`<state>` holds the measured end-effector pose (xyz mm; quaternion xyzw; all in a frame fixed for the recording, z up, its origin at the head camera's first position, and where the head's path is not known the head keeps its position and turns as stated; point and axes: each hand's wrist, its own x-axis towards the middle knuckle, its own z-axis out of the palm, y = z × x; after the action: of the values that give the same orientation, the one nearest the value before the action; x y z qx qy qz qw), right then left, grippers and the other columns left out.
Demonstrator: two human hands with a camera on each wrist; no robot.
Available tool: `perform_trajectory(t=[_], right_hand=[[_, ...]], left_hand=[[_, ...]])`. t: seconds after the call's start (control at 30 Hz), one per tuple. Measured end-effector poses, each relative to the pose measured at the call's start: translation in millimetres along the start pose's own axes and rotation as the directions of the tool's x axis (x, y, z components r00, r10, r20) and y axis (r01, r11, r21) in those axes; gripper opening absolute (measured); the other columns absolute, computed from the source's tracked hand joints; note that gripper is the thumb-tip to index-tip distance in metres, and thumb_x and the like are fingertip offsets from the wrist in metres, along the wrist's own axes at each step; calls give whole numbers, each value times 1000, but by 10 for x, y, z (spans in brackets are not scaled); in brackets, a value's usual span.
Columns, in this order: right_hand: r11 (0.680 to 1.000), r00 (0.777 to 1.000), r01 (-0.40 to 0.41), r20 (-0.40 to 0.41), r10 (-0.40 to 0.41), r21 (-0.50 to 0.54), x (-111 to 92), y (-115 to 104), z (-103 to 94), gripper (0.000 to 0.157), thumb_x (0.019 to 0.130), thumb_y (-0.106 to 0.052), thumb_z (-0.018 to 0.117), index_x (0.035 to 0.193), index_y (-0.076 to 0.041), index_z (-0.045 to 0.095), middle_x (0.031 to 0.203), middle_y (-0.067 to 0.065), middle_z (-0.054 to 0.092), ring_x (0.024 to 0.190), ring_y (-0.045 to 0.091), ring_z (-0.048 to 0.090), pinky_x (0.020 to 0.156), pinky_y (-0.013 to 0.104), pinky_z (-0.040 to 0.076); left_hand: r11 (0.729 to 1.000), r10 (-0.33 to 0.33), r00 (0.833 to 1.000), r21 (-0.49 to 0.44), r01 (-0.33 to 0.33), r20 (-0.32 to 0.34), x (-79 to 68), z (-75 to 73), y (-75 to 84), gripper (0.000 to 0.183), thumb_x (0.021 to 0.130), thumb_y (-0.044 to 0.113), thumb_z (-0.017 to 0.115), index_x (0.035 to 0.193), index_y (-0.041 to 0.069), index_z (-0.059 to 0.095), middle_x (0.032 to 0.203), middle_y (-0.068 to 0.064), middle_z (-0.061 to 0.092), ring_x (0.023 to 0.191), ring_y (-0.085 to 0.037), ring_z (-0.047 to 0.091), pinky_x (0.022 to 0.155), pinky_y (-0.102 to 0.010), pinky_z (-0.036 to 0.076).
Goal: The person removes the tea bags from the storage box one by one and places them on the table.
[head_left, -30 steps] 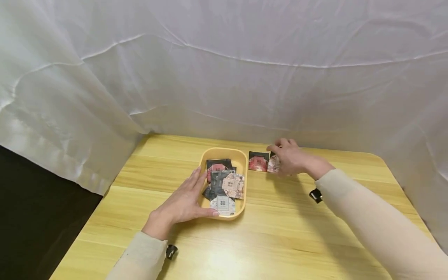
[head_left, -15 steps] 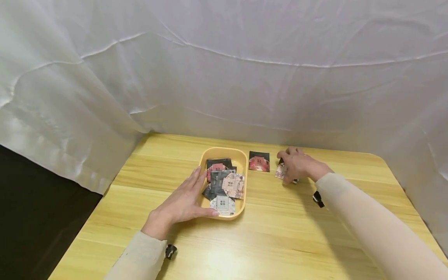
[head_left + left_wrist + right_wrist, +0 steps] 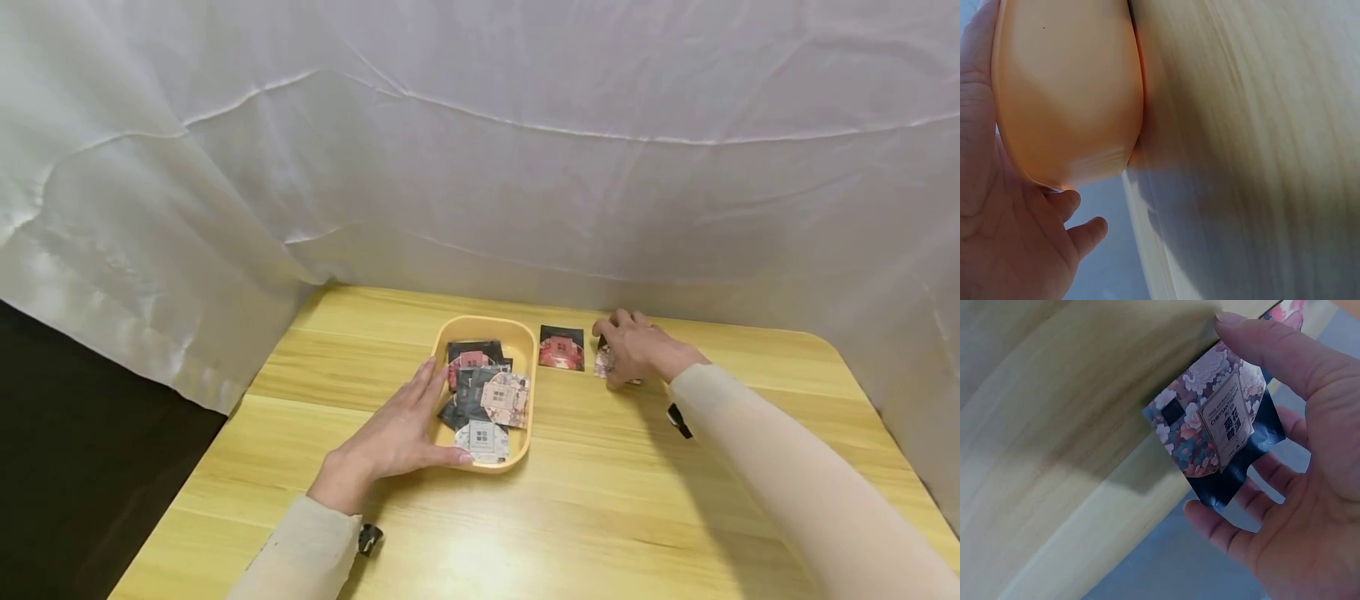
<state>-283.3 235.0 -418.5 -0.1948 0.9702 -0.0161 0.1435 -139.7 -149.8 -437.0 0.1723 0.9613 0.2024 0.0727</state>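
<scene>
One floral sachet sits between the thumb and fingers of the right hand, pinched at its edges and partly covered in the head view. One red sachet lies on the desk, left of those fingers. Further left, one yellow tray holds at least four overlapping sachets, some mostly hidden; the left hand's spread fingers touch it.

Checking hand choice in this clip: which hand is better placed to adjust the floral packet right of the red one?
The right hand, likely: its thumb and fingers span the floral packet. The left hand rests against the yellow tray, beyond the red packet.
</scene>
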Motion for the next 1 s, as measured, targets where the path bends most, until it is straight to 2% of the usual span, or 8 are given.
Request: perform_trajectory(t=[0.2,0.43,0.8,1.0], right_hand=[[999,1000,28,13,-28,17,45,10,2,84,73,-32,84,144,-18,41,147,22,33,132,46,32,101,69,37],[997,998,44,35,-46,70,72,35,0,81,77,-29,80,147,-17,40,151,22,30,136,49,26,97,69,39],[994,996,38,72,-45,98,96,57,22,83,78,-26,73,151,-18,36,156,20,27,141,54,17,101,76,30],[992,996,36,79,-46,124,101,70,33,79,83,-29,71,152,-18,35,157,21,27,142,53,16,104,75,27]], left_hand=[[1000,-5,1000,2,5,1,-12,5,-2,136,58,90,60,158,20,-1,166,-3,-8,151,-27,10,121,-48,20],[1000,0,1000,0,0,7,-19,0,-4,135,60,88,62,157,24,-6,166,-2,-9,152,-25,8,121,-47,20],[1000,0,1000,-1,0,-1,-9,23,9,134,61,85,65,158,22,-1,166,-2,-8,152,-26,9,121,-48,20],[1000,-2,1000,5,2,-1,-6,23,9,134,60,86,65,158,24,-2,166,-2,-8,151,-27,10,121,-48,21]])
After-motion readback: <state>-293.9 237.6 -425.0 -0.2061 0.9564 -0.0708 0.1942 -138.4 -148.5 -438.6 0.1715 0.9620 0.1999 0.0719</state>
